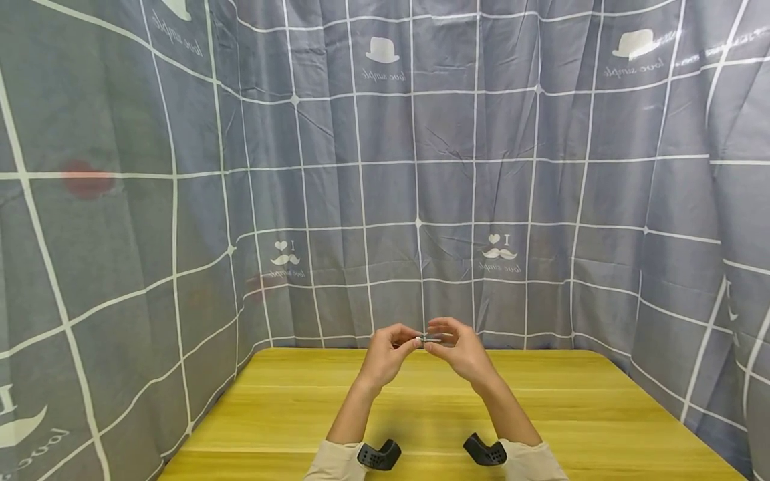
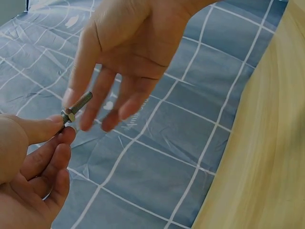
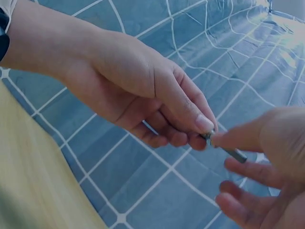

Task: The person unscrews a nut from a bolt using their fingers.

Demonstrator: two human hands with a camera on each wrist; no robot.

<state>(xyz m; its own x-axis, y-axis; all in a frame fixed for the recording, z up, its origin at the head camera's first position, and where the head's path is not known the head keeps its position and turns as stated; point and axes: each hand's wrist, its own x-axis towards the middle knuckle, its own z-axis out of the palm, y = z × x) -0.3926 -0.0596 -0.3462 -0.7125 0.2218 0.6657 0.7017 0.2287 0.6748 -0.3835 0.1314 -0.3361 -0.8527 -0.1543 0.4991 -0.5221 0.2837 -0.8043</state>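
A metal bolt with a hex nut on its thread is held above the table. My left hand pinches its near end between thumb and index finger, and those fingertips hide the bolt head. The threaded shank points toward my right hand. In the right wrist view, the thumb of my right hand reaches the nut, while the index finger lies apart, under the shank. The other right fingers are spread and loosely bent, holding nothing.
Below the hands lies a yellow wood-grain table. A grey curtain with white grid lines hangs behind it and along both sides. Each wrist carries a black device, one on the left and one on the right.
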